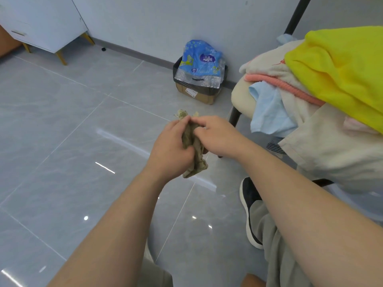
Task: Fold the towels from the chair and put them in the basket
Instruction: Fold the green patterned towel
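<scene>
Fold step in hand. Left hand (167, 148) and right hand (215, 135) both pinch small olive towel (195, 160), bunched, in air just left of chair (242, 95). Other towels (342, 75) lie heaped on chair. Next move likely: spread cloth, halve it neatly, locate basket, which is not in view.

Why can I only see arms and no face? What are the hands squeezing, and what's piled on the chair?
The camera sits on the person's head and looks down, so only arms show. The left hand and right hand both grip a small olive-green towel, bunched between them above the floor. On the chair at the right lies a pile: a yellow towel, a pink towel and a light blue cloth. No basket shows here.
</scene>
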{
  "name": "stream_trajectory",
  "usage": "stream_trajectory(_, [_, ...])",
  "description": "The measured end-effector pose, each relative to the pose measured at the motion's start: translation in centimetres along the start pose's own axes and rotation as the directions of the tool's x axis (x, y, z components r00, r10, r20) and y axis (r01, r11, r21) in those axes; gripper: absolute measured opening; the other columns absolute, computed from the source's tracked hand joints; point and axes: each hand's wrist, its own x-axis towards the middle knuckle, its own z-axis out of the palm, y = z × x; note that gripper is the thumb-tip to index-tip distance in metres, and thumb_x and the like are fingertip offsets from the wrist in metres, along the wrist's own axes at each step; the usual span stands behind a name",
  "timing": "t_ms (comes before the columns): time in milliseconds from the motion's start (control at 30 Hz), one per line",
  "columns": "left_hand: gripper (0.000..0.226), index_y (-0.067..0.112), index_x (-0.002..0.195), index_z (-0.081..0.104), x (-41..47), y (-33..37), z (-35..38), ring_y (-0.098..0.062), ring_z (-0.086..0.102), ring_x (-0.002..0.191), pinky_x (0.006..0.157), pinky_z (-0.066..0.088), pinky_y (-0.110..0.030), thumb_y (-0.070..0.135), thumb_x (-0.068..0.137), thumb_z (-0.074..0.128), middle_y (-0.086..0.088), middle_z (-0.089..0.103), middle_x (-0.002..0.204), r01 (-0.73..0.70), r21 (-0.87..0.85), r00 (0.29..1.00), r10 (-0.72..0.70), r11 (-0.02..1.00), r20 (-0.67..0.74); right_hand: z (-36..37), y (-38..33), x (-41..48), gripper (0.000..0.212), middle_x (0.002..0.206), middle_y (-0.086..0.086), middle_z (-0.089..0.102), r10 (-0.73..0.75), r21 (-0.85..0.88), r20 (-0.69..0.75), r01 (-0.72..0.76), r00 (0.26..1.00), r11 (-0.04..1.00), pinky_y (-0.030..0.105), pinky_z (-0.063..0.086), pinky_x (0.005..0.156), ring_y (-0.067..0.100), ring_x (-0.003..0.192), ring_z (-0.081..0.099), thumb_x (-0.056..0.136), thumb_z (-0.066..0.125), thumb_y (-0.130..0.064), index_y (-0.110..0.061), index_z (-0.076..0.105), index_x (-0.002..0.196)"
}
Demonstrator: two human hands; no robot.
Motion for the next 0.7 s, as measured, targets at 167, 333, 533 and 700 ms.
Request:
stream_trajectory(167, [0.081,0.024,0.156,0.027,-0.1,0.2,-0.1,-0.012,0.037,0.138,0.104,0.028,-0.019,0.009,0.084,0.06,0.004,0.04,0.153,0.009,0.001,1.0,-0.009,1.0,0.016,0.0,0.1,0.2,0.06,0.1,-0.005,0.072,0.045,0.135,-0.004,-0.044,0.999,0.99,0.033,0.061,0.074,0.012,0.077,0.07,0.087,0.036,-0.004,-0.033,0.061,0.133])
stream_trajectory(333, [0.081,0.028,0.156,0.027,-0.3,0.5,-0.1,-0.017,0.043,0.135,0.11,0.035,-0.027,0.007,0.083,0.056,0.005,0.039,0.154,0.04,-0.042,0.998,-0.038,0.998,0.041,-0.3,0.6,-0.1,0.067,0.111,-0.01,0.071,-0.011,0.058,-0.039,0.013,0.999,0.998,0.026,0.059,0.075,0.012,0.089,0.07,0.075,0.046,0.005,-0.031,0.064,0.128])
stream_trajectory(533, [0.079,0.033,0.154,0.031,-0.3,0.5,0.0,-0.025,0.054,0.126,0.106,0.045,-0.047,0.011,0.08,0.048,0.009,0.043,0.152,0.052,-0.119,0.998,-0.046,0.991,0.053,-0.5,1.0,-0.4,0.034,0.104,-0.009,0.069,-0.073,-0.183,-0.184,0.038,0.98,0.982,0.03,0.053,0.078,0.01,0.081,0.061,0.086,0.07,-0.026,-0.03,0.066,0.119])
stream_trajectory(700, [0.068,0.034,0.148,0.043,-0.5,0.8,-0.3,-0.005,0.05,0.127,0.106,0.045,-0.033,0.032,0.081,0.053,0.014,0.053,0.143,0.009,-0.173,0.999,-0.002,0.985,0.041,-0.5,0.9,-0.4,0.024,0.081,-0.011,0.068,-0.118,-0.19,-0.23,0.075,0.966,0.979,0.037,0.054,0.074,0.008,0.079,0.063,0.081,0.075,-0.043,-0.029,0.068,0.098])
